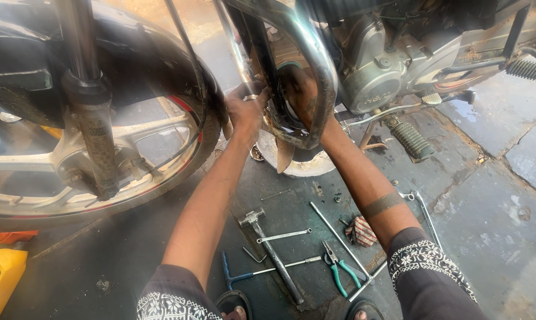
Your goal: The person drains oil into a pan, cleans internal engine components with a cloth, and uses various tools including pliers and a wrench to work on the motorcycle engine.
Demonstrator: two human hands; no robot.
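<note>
Under the engine (374,71), both hands gripped the frame tube (268,71): left hand (245,109) fingers curled on it, right hand (300,95) behind the crash bar (324,77), grip hidden.

- Tight gap between front wheel (96,172) and engine (374,65); both hands already wedged in.
- Chrome crash guard (321,71) crossing in front of right hand (300,95), blocking direct entry.
- Left hand (244,109) pressed beside frame tube (268,65).
- Floor below cluttered: hammer (271,252), pliers (339,269), spanners.
- Open paving (499,225) at right.
</note>
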